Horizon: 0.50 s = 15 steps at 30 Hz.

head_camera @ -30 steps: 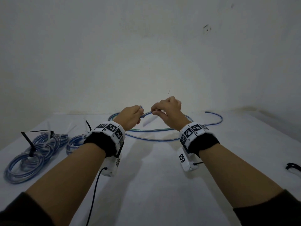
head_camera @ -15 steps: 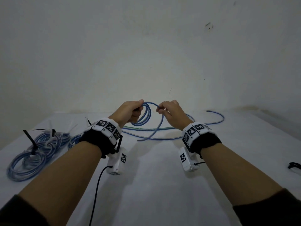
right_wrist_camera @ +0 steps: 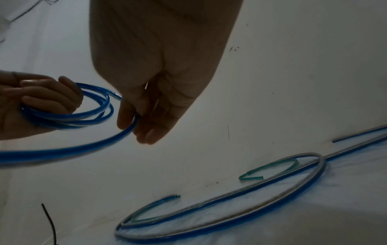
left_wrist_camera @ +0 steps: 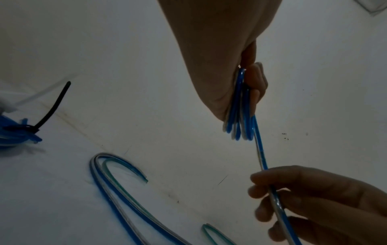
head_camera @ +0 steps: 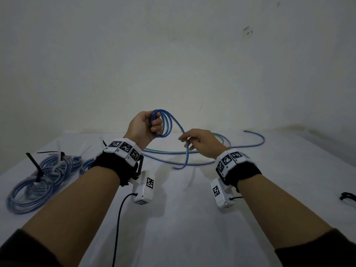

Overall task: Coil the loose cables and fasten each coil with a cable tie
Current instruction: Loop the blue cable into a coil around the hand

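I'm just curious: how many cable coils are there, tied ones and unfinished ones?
Tied coils: 3, one partly hidden
Unfinished coil, gripped by the left hand, its loose run pinched by the right hand: 1
Total: 4

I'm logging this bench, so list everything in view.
cable: one, blue, loops in the left hand, the rest trailing over the table
green cable: one, on the table behind the right hand
tied coils: at least two, blue, far left, bound with black and white ties
black item: one, right edge, unclear
table: one, white
wrist cameras: two, white
left hand: grips the loops
right hand: pinches the cable
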Each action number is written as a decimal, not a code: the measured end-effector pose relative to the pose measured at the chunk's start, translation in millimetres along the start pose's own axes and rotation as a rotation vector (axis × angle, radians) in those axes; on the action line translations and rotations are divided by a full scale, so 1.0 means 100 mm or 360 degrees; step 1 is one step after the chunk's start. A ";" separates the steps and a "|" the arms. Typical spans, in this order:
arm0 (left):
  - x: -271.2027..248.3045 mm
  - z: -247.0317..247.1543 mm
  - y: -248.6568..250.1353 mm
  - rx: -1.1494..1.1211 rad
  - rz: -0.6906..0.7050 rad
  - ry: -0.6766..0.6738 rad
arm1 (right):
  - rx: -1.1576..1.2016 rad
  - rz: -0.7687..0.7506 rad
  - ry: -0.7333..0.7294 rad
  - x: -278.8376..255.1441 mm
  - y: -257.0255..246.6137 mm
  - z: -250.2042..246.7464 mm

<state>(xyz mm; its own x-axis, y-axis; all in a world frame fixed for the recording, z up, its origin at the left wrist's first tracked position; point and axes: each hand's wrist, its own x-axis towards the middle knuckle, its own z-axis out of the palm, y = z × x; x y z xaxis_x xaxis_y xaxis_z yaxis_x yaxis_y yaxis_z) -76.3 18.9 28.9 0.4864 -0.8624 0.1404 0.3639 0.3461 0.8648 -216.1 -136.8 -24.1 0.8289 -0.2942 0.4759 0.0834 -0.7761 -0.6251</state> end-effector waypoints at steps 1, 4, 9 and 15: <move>0.00 0.00 0.01 -0.0034 0.0016 0.0003 | -0.0011 0.0000 -0.0046 -0.01 0.00 0.01; 0.01 -0.01 0.00 -0.0064 0.0057 -0.0020 | -0.0131 -0.0055 -0.0086 -0.04 0.00 0.02; -0.01 0.05 -0.05 -0.0028 0.0097 -0.0085 | 0.0013 0.0025 0.0089 -0.06 -0.03 0.09; 0.00 0.17 -0.12 -0.0009 0.0114 -0.0121 | 0.0017 0.0046 0.0118 -0.03 -0.09 0.16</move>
<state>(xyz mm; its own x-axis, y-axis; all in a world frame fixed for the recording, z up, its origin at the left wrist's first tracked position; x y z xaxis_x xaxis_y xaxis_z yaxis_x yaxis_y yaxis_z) -94.3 7.9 26.8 0.4498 -0.8608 0.2382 0.3347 0.4097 0.8486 -210.9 -120.0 -29.8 0.7878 -0.3571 0.5018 0.0666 -0.7606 -0.6458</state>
